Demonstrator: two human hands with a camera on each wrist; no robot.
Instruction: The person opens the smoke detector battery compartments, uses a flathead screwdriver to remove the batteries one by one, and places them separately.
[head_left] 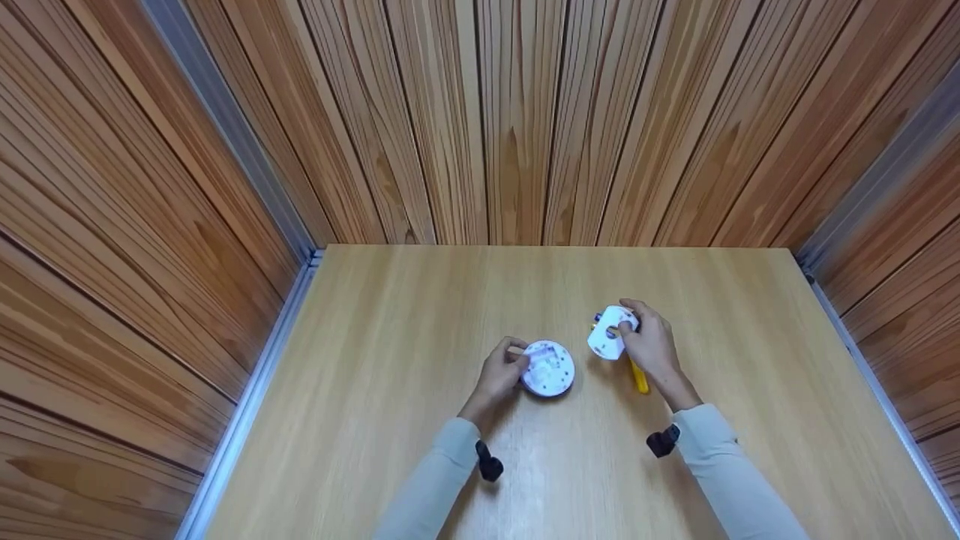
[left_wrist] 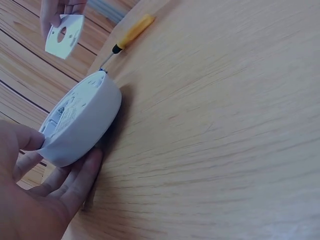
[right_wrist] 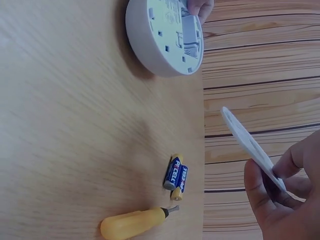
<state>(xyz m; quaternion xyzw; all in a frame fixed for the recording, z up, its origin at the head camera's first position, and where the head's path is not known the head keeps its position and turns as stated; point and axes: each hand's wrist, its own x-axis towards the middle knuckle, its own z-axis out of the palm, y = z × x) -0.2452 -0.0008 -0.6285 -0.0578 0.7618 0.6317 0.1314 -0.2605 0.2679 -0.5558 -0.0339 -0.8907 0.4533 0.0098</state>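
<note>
My left hand [head_left: 499, 373] pinches the near-left edge of a round white smoke detector [head_left: 553, 379], its thumb on the rim and fingers underneath. In the left wrist view the detector [left_wrist: 92, 112] has its back side up, with a battery bay showing. My right hand [head_left: 652, 341] holds a flat white mounting plate [head_left: 600, 346] with a central hole, raised above the table. Seen edge-on in the right wrist view, the plate [right_wrist: 247, 142] sits between thumb and fingers.
On the table near the right hand lie a yellow-handled screwdriver [right_wrist: 132, 224] and two blue-and-gold batteries [right_wrist: 173, 172] side by side. Wood-panelled walls [head_left: 517, 120] enclose the wooden table [head_left: 405, 315] at the back and sides.
</note>
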